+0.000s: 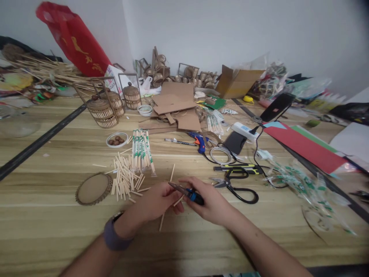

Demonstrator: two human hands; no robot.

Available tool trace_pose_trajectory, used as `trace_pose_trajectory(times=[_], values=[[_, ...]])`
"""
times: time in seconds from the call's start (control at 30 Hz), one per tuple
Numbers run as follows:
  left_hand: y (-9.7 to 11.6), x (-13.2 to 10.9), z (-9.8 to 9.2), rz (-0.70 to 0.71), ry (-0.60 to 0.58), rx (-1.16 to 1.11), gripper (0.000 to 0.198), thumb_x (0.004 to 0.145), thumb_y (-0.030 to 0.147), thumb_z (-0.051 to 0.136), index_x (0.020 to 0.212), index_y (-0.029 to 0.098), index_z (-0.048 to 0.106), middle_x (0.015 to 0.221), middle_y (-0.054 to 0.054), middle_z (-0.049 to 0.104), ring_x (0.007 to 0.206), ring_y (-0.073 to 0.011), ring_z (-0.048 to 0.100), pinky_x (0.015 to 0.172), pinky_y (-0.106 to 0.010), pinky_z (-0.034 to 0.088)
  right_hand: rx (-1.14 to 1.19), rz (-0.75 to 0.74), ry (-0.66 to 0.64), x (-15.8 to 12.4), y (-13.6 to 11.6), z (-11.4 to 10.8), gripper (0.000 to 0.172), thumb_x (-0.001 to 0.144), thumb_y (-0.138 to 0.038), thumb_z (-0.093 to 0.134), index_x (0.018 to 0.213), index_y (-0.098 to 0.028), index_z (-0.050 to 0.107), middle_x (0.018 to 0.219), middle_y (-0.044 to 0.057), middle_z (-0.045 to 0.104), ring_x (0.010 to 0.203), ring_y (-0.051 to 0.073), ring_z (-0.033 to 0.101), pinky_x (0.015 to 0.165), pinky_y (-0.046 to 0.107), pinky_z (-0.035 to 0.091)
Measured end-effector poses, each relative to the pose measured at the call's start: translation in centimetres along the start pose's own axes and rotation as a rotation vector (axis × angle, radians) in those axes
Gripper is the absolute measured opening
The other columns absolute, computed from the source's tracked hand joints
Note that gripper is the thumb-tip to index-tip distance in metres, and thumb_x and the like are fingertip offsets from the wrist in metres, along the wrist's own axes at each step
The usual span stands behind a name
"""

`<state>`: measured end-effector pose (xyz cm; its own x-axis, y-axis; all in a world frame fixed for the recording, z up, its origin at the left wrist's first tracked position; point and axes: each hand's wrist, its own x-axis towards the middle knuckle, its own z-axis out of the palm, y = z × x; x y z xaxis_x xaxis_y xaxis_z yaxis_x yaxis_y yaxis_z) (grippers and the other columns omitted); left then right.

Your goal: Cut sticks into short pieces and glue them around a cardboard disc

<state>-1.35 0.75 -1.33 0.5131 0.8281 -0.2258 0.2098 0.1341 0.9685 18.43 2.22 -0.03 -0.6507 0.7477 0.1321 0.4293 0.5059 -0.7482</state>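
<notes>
Wooden stick and pliers at the middle of the table

Gold characters on the red bag (77, 42) at the back left are too blurred to read, and the green print on the wrapped chopsticks (141, 148) is too small to make out.

Wood grain shows along the near side of the table (43, 227), left of the left forearm, and again between the right forearm and the loose wrappers (300, 181). The near edge appears at the lower right.

Between these stretches, the right hand (211, 202) is closed round the pliers (180, 188), their nose pointing towards the left hand (155, 200). The left fingers are curled in beside that nose; what they pinch cannot be told. The long stick (162, 222) slants past the left hand, partly hidden by it.

The scissors (226, 183) lie just beyond the right hand, blades towards it, with the utility knife (253, 169) behind. Cut sticks (123, 179) are heaped near the left hand, beside a round cardboard piece (93, 188). Farther back sit the glue gun (201, 144) and stacked cardboard (175, 98)
</notes>
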Motion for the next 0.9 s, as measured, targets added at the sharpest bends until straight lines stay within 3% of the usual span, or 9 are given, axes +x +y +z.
trace_pose_trajectory(times=[0.27, 0.43, 0.57, 0.67, 0.8, 0.9], values=[[0.3, -0.3, 0.5, -0.057, 0.013, -0.026, 0.029, 0.081, 0.042, 0.052, 0.07, 0.018, 0.062, 0.063, -0.004, 0.067, 0.06, -0.0183, 0.063, 0.061, -0.03, 0.051, -0.072, -0.06, -0.023, 0.0, 0.4, 0.2, 0.06, 0.074, -0.005, 0.056, 0.131, -0.021, 0.05, 0.12, 0.01, 0.066, 0.109, 0.024, 0.062, 0.09, 0.035, 0.049], [-0.3, -0.1, 0.6, -0.066, -0.019, -0.201, 0.031, 0.075, 0.048, 0.063, 0.078, 0.017, 0.063, 0.062, -0.003, 0.066, 0.058, -0.0182, 0.062, 0.059, -0.031, 0.051, -0.101, -0.078, -0.039, -0.1, 0.6, 0.3, 0.056, 0.075, -0.007, 0.057, 0.129, -0.021, 0.053, 0.117, 0.01, 0.067, 0.108, 0.025, 0.062, 0.091, 0.038, 0.049], [-0.7, 0.1, 0.5, -0.086, -0.055, -0.286, 0.04, 0.07, 0.056, 0.069, 0.074, 0.017, 0.062, 0.061, -0.003, 0.065, 0.059, -0.0187, 0.062, 0.06, -0.032, 0.051, -0.063, -0.117, -0.02, 0.0, 0.5, 0.3, 0.053, 0.077, -0.007, 0.056, 0.128, -0.021, 0.051, 0.117, 0.01, 0.067, 0.108, 0.023, 0.062, 0.093, 0.036, 0.049], [-0.4, 0.2, 0.3, -0.087, -0.034, -0.3, 0.048, 0.068, 0.062, 0.07, 0.074, 0.016, 0.063, 0.065, -0.005, 0.067, 0.061, -0.0191, 0.063, 0.062, -0.033, 0.05, -0.068, -0.176, 0.11, 0.0, 0.5, 0.3, 0.054, 0.08, -0.008, 0.056, 0.131, -0.021, 0.046, 0.127, 0.012, 0.057, 0.12, 0.022, 0.054, 0.1, 0.037, 0.046], [0.4, 0.2, 0.3, -0.094, 0.126, -0.359, 0.048, 0.071, 0.063, 0.068, 0.076, 0.015, 0.063, 0.071, -0.004, 0.068, 0.066, -0.0178, 0.063, 0.065, -0.029, 0.046, -0.132, -0.123, 0.344, 0.0, 0.5, 0.8, 0.051, 0.084, -0.02, 0.062, 0.132, -0.023, 0.044, 0.131, 0.015, 0.045, 0.127, 0.026, 0.045, 0.102, 0.044, 0.045], [0.6, 0.4, 0.8, -0.098, 0.229, -0.469, 0.042, 0.069, 0.057, 0.071, 0.076, 0.016, 0.064, 0.073, -0.003, 0.068, 0.07, -0.0174, 0.062, 0.067, -0.028, 0.045, -0.157, -0.059, 0.382, -0.1, 0.5, 1.6, 0.062, 0.077, -0.029, 0.073, 0.132, -0.024, 0.043, 0.129, 0.015, 0.041, 0.125, 0.03, 0.046, 0.099, 0.046, 0.047]])
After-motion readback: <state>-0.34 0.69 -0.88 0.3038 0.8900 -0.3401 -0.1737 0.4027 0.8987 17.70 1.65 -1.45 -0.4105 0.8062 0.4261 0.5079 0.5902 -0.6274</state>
